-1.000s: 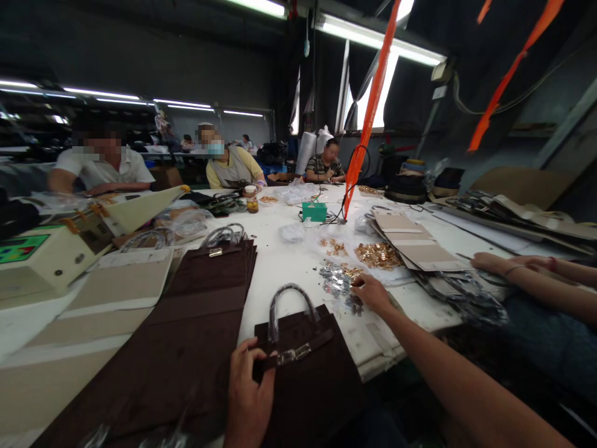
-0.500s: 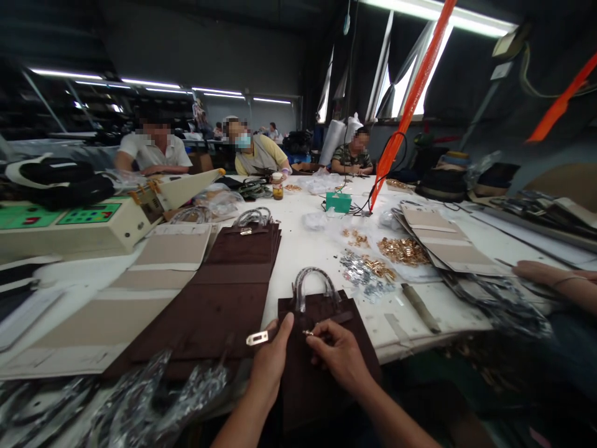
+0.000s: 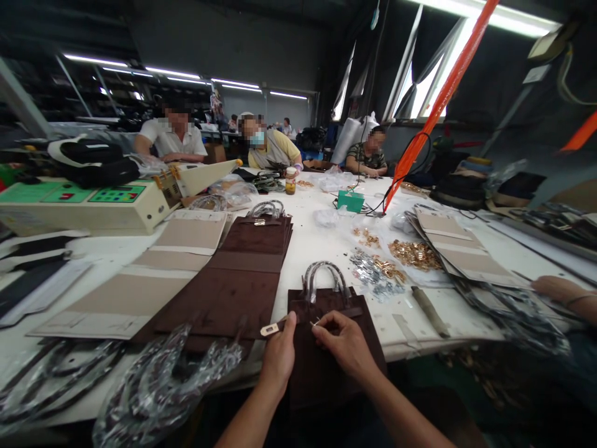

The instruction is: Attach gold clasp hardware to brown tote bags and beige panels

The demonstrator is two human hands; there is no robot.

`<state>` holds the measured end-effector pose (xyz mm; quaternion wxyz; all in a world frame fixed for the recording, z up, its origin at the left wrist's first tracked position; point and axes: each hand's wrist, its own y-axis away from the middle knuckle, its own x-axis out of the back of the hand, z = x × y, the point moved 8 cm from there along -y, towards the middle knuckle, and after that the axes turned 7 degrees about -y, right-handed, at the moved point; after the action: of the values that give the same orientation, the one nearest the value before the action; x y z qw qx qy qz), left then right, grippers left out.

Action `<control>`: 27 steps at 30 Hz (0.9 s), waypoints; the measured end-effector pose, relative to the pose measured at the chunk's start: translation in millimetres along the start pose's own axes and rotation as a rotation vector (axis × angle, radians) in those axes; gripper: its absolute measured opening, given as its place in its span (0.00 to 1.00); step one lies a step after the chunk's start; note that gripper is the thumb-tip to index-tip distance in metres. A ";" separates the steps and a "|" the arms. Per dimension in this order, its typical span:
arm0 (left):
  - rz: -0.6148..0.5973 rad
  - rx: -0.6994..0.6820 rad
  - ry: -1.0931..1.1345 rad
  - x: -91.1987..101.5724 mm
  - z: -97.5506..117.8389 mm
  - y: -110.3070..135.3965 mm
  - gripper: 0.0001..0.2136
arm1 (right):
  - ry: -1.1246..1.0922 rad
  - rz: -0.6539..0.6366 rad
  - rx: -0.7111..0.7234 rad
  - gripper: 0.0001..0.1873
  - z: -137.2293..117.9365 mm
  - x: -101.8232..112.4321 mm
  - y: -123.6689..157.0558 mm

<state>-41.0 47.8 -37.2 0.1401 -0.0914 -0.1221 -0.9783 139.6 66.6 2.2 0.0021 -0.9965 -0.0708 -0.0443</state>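
A dark brown handbag (image 3: 311, 379) with plastic-wrapped handles (image 3: 326, 269) stands at the table's front edge. My left hand (image 3: 278, 356) is closed on the bag's left side, thumb up, and grips a brown strap there. From the strap's end a gold metal clasp plate (image 3: 269, 330) sticks out to the left. Against the bag's front, my right hand (image 3: 346, 343) pinches a small shiny metal fitting (image 3: 315, 323) between thumb and fingertips. Its exact shape is too small to tell.
Flat brown bag pieces (image 3: 233, 286) and beige panels (image 3: 135, 274) lie left. Gold fittings (image 3: 415, 254) and silver fittings (image 3: 373, 270) are heaped right, near a greenish-brown rod (image 3: 429, 311). A cream machine (image 3: 93, 208) stands far left. A co-worker's hand (image 3: 557, 291) is at right.
The view has swung slightly left, so everything sits further right. My right hand has turned the small fitting against the bag. My left hand keeps its grip.
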 end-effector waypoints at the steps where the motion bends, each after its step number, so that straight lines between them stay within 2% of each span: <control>1: -0.021 0.009 0.008 -1.8 -1.3 -0.2 0.30 | 0.019 0.005 0.014 0.11 -1.2 -0.9 -0.8; 4: -0.020 -0.007 0.017 -2.1 1.4 1.2 0.31 | 0.020 0.025 0.054 0.08 -4.2 -3.1 -3.0; 8: 0.004 -0.046 0.061 -2.0 7.9 5.3 0.32 | -0.014 0.027 0.103 0.14 -11.0 -8.7 -3.9; 14: 0.016 -0.077 0.070 -2.8 11.5 7.2 0.31 | 0.258 0.014 0.207 0.11 -32.0 -19.5 -3.0; 18: 0.010 -0.102 0.034 -1.7 15.0 7.8 0.31 | 0.373 -0.004 0.274 0.12 -42.2 -26.7 -6.0; 24: 0.017 -0.120 -0.026 -0.1 14.7 7.5 0.28 | 0.493 -0.003 0.285 0.13 -39.2 -35.7 -11.8; 27: 0.039 -0.183 -0.055 1.7 20.3 8.1 0.26 | 0.518 -0.007 0.287 0.13 -33.4 -38.7 -13.0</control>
<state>-37.3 45.2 -15.7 0.1465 -0.1332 -0.0340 -0.9796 96.6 73.7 32.0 0.1606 -0.9413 -0.0766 -0.2869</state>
